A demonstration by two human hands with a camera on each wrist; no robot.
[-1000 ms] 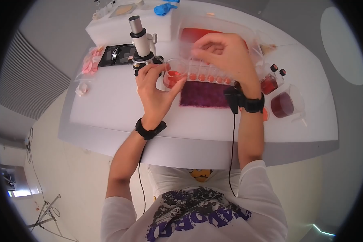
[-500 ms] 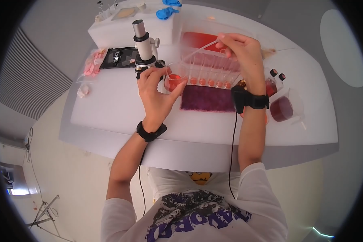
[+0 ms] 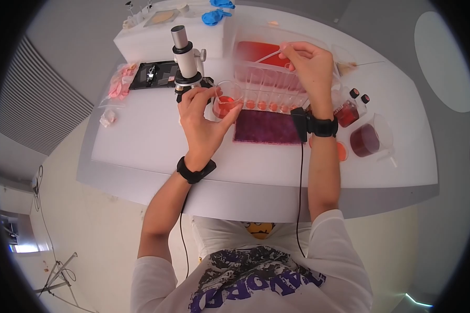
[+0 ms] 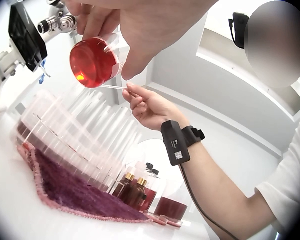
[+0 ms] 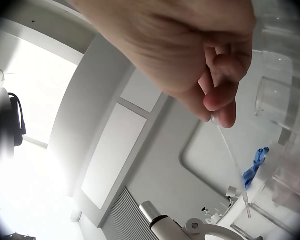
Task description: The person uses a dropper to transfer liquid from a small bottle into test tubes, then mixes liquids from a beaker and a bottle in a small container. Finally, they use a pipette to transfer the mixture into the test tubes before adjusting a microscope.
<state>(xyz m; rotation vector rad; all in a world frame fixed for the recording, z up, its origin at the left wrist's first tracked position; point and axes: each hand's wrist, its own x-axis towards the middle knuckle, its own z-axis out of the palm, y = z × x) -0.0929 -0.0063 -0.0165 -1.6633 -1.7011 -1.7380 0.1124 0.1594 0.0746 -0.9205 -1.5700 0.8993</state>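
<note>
My left hand (image 3: 199, 117) grips a clear beaker (image 3: 224, 108) of red liquid between thumb and fingers, beside the microscope (image 3: 187, 58). In the left wrist view the beaker (image 4: 90, 64) is seen from below, tilted. My right hand (image 3: 314, 70) is raised over the rack of test tubes (image 3: 277, 86) and pinches a thin clear pipette (image 3: 269, 56) between thumb and fingertips. The pipette slants down to the left, toward the beaker; its narrow tip (image 5: 248, 212) shows in the right wrist view. Several tubes in the rack have orange-red bottoms.
A purple cloth (image 3: 269, 128) lies before the rack, a clear tub with red contents (image 3: 261, 49) behind it. To the right stand black-capped bottles (image 3: 348, 113) and a jug of dark red liquid (image 3: 364, 140). Blue gloves (image 3: 214, 17) lie on a white box.
My right hand has come up and back from over the rack, then shifted slightly left with the pipette. My left hand keeps its grip on the beaker in nearly the same place.
</note>
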